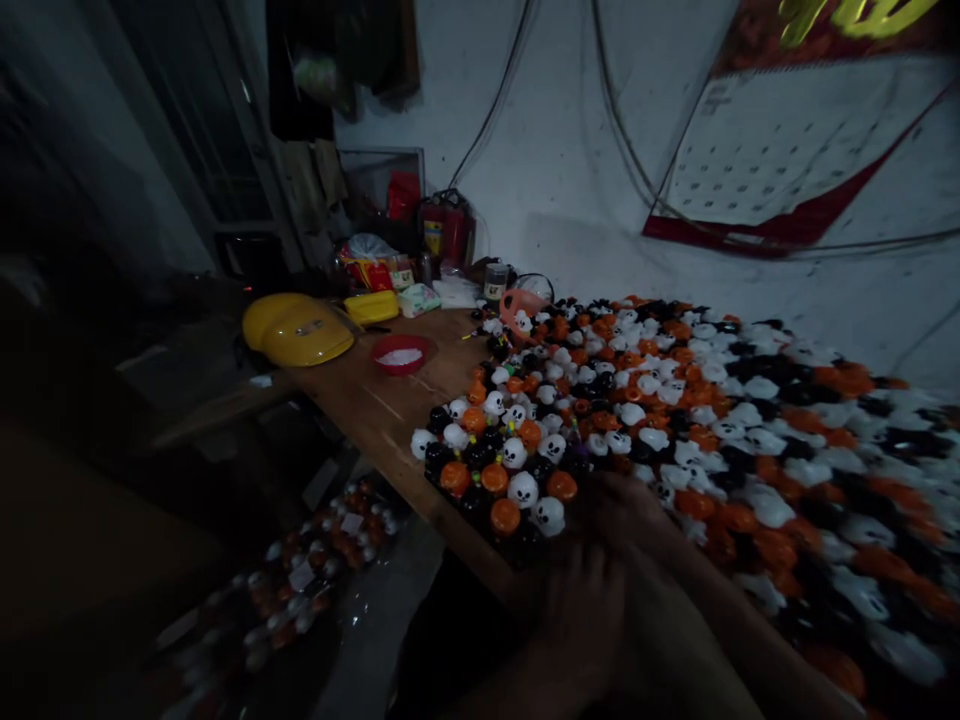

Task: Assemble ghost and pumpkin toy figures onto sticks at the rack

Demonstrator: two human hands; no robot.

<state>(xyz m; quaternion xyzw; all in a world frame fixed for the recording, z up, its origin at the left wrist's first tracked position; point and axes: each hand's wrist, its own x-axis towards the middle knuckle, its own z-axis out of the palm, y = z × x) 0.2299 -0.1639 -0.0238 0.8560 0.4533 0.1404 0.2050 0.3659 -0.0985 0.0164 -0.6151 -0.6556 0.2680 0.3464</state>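
Note:
My left hand is low in the dim head view, at the near edge of the pile. Its fingers look stretched forward, side by side, with nothing visible in them. Just beyond it, my right hand reaches in among the small figures; its fingertips are lost in shadow. In front of both hands stand small round figures in rows: a white skull-faced figure, an orange figure and several black ones. To the right spreads a large heap of similar white, orange and black figures.
The wooden table bears a red bowl with white contents, a yellow helmet-like object, a yellow case and a pink basket. Bagged figures lie below left. A calendar hangs on the wall.

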